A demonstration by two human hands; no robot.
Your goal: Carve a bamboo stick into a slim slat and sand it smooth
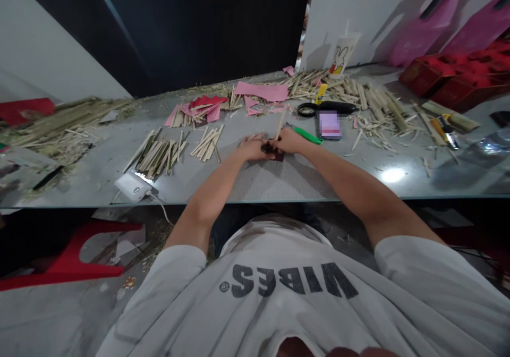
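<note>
My left hand rests on the grey table, its fingers closed on a small dark brown block. Against the same block, my right hand is closed around a thin pale bamboo strip, which slants upward from the fingers. Just right of that hand lies a green-handled tool. To the left is a small pile of pale strips, with a larger pile of strips farther left. What the fingertips touch on the block is partly hidden.
A white device with a cable sits at the table's front edge. Pink paper, a black-handled tool, a phone-like object and a cup lie or stand farther back. Red boxes are at the right.
</note>
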